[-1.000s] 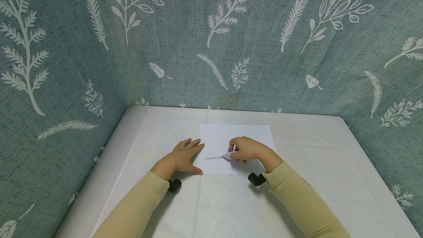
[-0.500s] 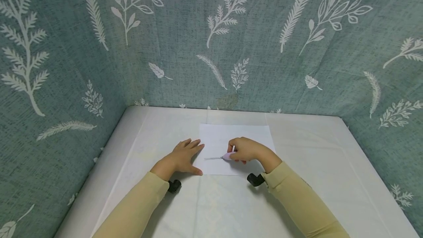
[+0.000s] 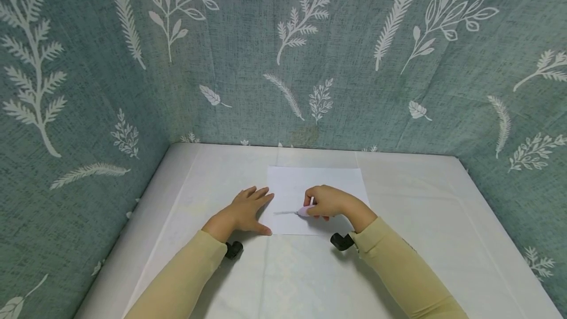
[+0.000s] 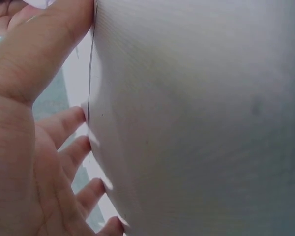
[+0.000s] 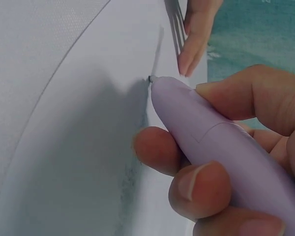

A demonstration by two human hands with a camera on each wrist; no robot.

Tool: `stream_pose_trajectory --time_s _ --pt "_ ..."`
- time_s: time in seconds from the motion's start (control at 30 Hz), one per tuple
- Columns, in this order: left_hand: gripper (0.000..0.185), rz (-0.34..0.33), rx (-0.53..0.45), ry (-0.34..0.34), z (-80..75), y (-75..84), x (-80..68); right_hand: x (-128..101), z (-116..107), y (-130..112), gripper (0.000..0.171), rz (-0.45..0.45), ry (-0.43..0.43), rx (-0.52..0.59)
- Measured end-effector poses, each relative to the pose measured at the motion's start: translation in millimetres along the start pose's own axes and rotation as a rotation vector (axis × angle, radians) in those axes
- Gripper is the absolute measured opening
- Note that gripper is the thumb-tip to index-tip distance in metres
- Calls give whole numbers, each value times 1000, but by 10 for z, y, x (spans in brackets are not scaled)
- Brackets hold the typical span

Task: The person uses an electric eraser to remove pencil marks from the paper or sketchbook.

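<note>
A sheet of white paper (image 3: 321, 176) lies on the table. A short, straight pale-grey line (image 3: 284, 212) runs along it, left of the pen tip. My right hand (image 3: 330, 202) grips a thick lilac pen (image 5: 211, 132) between thumb and fingers. The small tip (image 5: 153, 78) of this pen is right at the paper, at one end of the grey line. My left hand (image 3: 242, 213) is flat with spread fingers, its fingertips along the sheet's left edge. In the left wrist view, the thumb (image 4: 49, 44) lies at the near edge of the paper.
White cloth covers the table (image 3: 283, 279). Green fabric (image 3: 248, 53) with white leaf prints hangs behind it and along both sides. A black wrist camera (image 3: 235, 249) sits under the left cuff and another black camera (image 3: 342, 241) under the right.
My right hand and the pen have shifted very slightly left and toward the near side. The left hand and the paper stay put.
</note>
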State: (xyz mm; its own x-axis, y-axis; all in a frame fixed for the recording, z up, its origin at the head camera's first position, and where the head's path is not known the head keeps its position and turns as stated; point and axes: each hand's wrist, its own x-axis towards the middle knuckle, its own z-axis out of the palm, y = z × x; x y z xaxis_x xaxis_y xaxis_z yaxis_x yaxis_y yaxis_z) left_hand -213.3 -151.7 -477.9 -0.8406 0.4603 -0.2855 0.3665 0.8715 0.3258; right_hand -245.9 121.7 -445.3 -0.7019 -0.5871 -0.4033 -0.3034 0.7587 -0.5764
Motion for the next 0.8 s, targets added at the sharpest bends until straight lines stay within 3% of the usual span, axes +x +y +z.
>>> stream_pose_trajectory --time_s 0.8 --pt "108 0 -2 -14 -10 -10 10 12 -21 4 5 9 32 -3"
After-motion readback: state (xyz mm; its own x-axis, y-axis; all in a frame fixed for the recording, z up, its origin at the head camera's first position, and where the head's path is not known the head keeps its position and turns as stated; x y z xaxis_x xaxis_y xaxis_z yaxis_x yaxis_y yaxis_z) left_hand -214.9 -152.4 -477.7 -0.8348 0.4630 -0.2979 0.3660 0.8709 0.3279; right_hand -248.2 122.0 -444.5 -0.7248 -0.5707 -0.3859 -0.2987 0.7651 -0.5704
